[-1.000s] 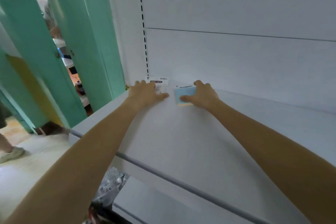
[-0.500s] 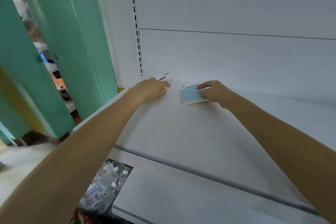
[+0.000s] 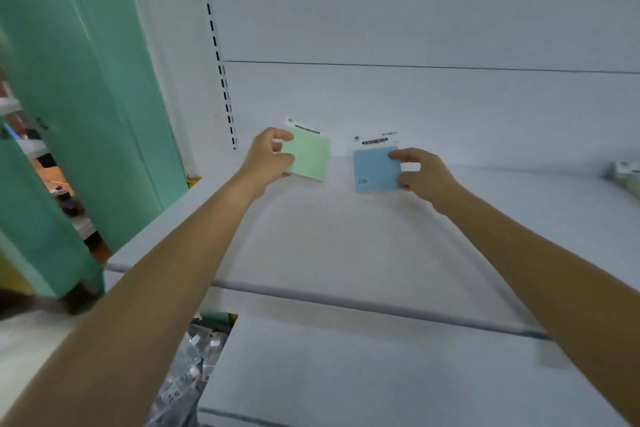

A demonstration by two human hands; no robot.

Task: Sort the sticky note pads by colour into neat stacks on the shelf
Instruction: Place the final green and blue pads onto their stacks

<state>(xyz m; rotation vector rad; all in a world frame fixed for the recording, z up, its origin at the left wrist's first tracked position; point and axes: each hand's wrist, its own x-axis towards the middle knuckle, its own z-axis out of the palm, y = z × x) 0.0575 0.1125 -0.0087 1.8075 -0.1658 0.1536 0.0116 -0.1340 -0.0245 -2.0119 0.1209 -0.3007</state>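
The left hand (image 3: pixel 268 158) has its grip clamped on a green sticky note pad (image 3: pixel 309 158), tilted up near the back of the white shelf (image 3: pixel 346 246) — beside it, apart, the right hand (image 3: pixel 427 174) pinches a blue sticky note pad (image 3: pixel 375 168).

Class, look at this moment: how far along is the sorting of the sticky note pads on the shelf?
Early. Done: no finished stack shows on the shelf. In hand: the left hand has a grip on a green pad, the right hand on a blue pad, kept apart by colour. Left: setting these down and sorting the blurred packs at the right edge.
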